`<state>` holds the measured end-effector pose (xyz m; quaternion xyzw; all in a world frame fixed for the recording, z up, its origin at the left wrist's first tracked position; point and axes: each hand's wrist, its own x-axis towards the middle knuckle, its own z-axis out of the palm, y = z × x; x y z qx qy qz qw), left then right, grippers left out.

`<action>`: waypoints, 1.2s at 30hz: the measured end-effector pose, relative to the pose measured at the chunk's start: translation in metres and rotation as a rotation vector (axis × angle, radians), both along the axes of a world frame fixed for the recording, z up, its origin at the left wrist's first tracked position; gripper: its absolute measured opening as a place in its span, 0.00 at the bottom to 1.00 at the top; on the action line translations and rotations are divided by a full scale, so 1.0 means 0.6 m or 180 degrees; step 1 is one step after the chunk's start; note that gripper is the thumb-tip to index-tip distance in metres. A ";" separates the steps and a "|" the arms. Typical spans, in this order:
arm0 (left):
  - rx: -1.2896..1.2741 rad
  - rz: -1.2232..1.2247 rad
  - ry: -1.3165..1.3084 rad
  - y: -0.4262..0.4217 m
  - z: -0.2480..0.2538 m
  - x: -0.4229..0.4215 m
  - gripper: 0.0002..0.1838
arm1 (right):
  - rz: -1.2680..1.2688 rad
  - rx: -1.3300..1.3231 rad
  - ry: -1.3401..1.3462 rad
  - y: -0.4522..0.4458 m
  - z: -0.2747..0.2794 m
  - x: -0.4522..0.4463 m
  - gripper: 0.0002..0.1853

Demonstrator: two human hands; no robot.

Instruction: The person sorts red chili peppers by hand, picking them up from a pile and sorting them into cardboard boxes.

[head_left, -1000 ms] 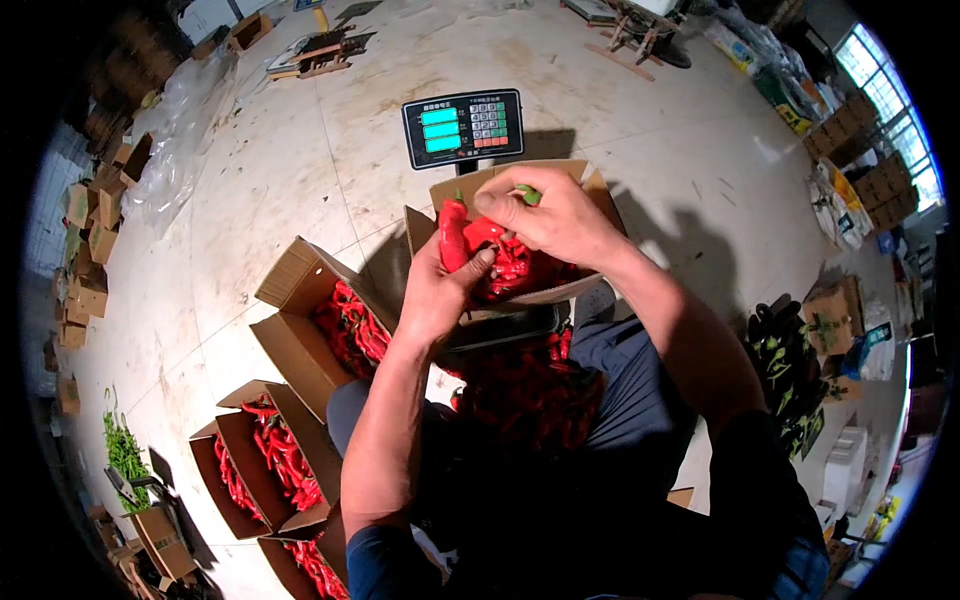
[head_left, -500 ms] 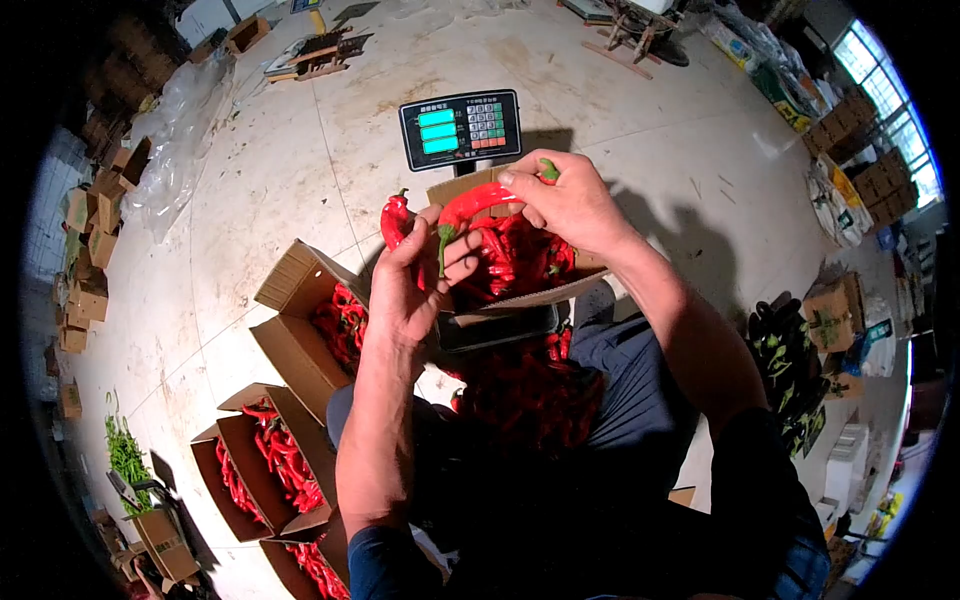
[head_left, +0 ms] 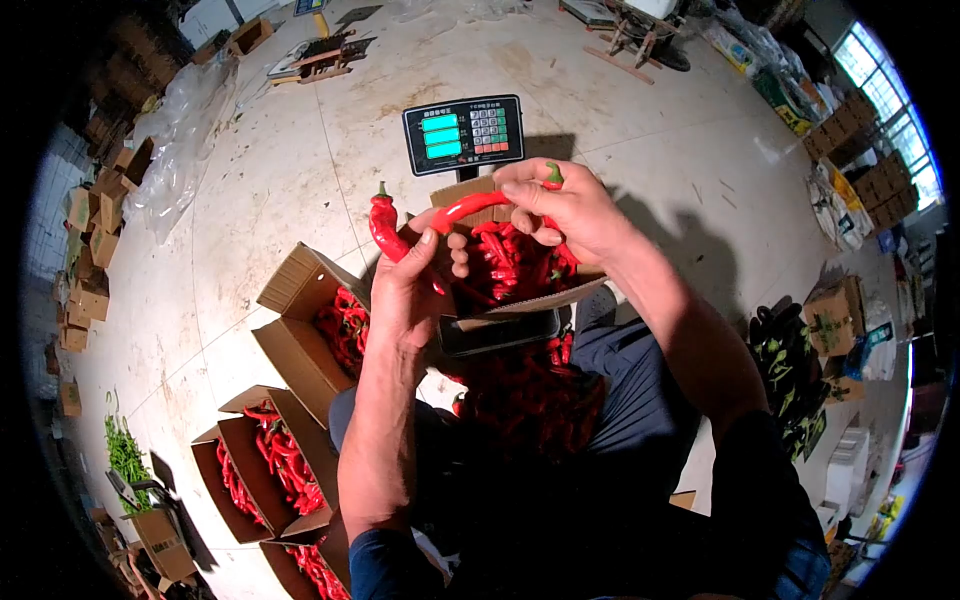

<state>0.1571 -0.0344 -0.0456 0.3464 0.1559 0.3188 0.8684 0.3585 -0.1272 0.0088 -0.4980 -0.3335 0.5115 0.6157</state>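
Note:
Over an open cardboard box of red peppers, my left hand (head_left: 408, 290) is closed around a curved red chili pepper (head_left: 386, 228), its stem pointing up. A second red chili pepper (head_left: 472, 206) arches between my two hands, one end at my left fingertips. My right hand (head_left: 575, 210) is closed on its other end, with a green stem (head_left: 553, 178) standing out above the fingers. Red also shows below my right fingers; whether it is another pepper I cannot tell. The box (head_left: 540, 300) stands just below both hands, many peppers inside.
A digital scale display (head_left: 464, 134) rises behind the box. Red peppers (head_left: 530, 400) are heaped between my legs. More pepper boxes (head_left: 290, 365) stand at left. Eggplants (head_left: 785, 370) lie at right, green peppers (head_left: 127, 455) at far left.
The pepper in my left hand has turned more upright and shifted left. The green stem that hung by my left fingers no longer shows; the arched pepper now meets my left fingertips.

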 end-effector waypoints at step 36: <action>0.0268 0.0705 -0.0019 -0.019 0.021 0.017 0.21 | 0.0385 0.0635 -0.1767 -0.025 0.005 -0.041 0.13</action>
